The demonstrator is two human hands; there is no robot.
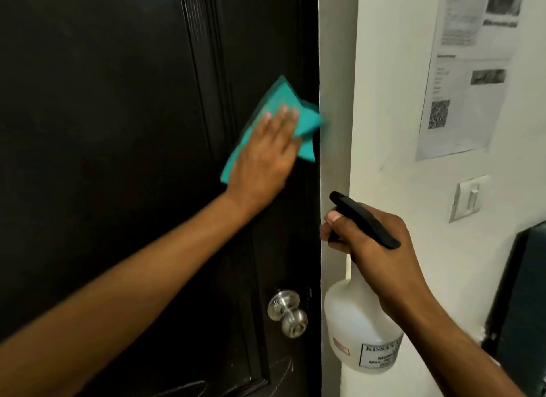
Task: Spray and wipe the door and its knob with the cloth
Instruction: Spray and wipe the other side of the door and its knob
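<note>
The left hand (263, 157) lies flat, fingers straight, and presses the teal cloth (274, 112) against the dark door (118, 130). The cloth extends above and to both sides of the fingers; its right corner reaches the door's latch edge, next to the white door frame (335, 101).

The door knob (288, 312) lies directly below the left hand, well apart from it, near the same latch edge. The knob's axis projects out of the door face toward the camera. The left forearm crosses the door to the left of the knob. The right hand (378, 246) is nearer to the knob, but it is occupied; the cloth is in the left hand, so the move to the knob is judged to be a straight downward travel along the latch edge.

The right hand grips the neck of the spray bottle (360, 322), fingers curled around the trigger below the black spray head (362, 219). The bottle hangs upright just right of the knob, in front of the frame.

Materials: the door is dark, moulded in recessed panels, with a slight sheen. The knob is brushed metal, rounded, on a circular rose. The cloth is soft and creased. The bottle is translucent white plastic with a printed label.
</note>
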